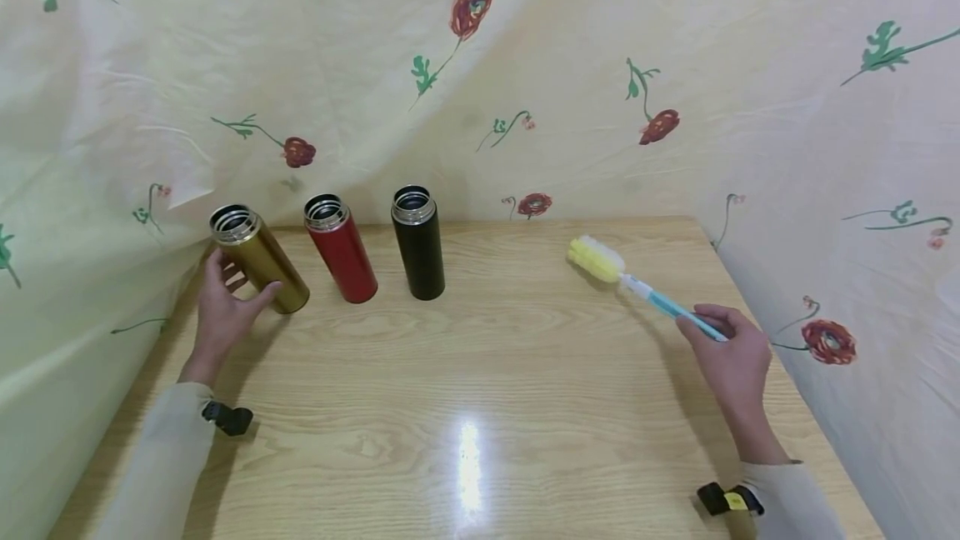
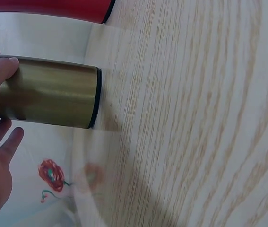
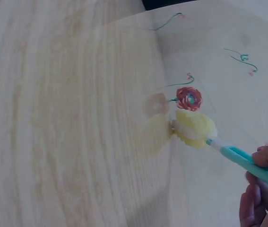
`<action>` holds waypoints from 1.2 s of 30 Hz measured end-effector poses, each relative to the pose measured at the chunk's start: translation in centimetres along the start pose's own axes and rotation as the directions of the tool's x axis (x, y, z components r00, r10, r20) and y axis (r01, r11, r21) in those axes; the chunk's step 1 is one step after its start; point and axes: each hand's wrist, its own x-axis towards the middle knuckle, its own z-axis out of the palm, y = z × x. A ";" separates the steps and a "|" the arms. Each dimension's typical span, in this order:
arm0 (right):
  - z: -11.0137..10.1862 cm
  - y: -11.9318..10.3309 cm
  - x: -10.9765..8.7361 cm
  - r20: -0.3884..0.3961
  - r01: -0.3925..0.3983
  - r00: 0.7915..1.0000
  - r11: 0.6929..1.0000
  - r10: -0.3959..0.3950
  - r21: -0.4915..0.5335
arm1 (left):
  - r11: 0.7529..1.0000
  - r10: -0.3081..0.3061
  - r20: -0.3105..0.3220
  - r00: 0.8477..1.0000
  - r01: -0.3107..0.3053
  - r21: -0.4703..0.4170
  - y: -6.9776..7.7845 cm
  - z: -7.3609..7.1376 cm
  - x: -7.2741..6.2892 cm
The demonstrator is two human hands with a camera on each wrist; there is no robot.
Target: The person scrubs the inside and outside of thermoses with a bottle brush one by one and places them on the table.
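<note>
My left hand [image 1: 221,311] holds a gold thermos bottle [image 1: 264,261] around its side, thumb on the near face and fingers behind. The bottle stands uncapped on the table, its silver threaded neck showing; in the left wrist view its black base rim meets the wood. To its right stand a red thermos bottle [image 1: 347,263] and a black thermos bottle [image 1: 421,258], both uncapped. Over the table's right side, my right hand [image 1: 738,361] grips the blue-and-white handle of a bottle brush [image 3: 247,161]. Its yellow and white sponge head [image 1: 596,259] points away to the left.
A wooden table [image 1: 450,382] spreads beneath everything, with a bright glare patch near the front. Pale flowered cloth [image 1: 360,48] hangs behind the table and along both sides. The bottles stand in a row near the back edge.
</note>
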 end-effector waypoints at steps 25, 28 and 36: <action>-0.6 -2.3 1.6 -0.318 0.305 0.945 0.570 -0.080 0.763 | 0.996 -0.019 0.051 0.999 0.024 -0.091 -0.5 0.5 0.2; -0.9 -2.7 1.8 -0.328 0.321 0.940 0.559 -0.090 0.765 | 0.998 0.002 0.033 0.999 0.000 -0.070 -0.2 0.5 -0.2; -1.6 -3.4 2.2 -0.357 0.364 0.927 0.512 -0.116 0.778 | 0.997 0.049 -0.012 0.999 -0.050 -0.065 0.6 0.1 -1.1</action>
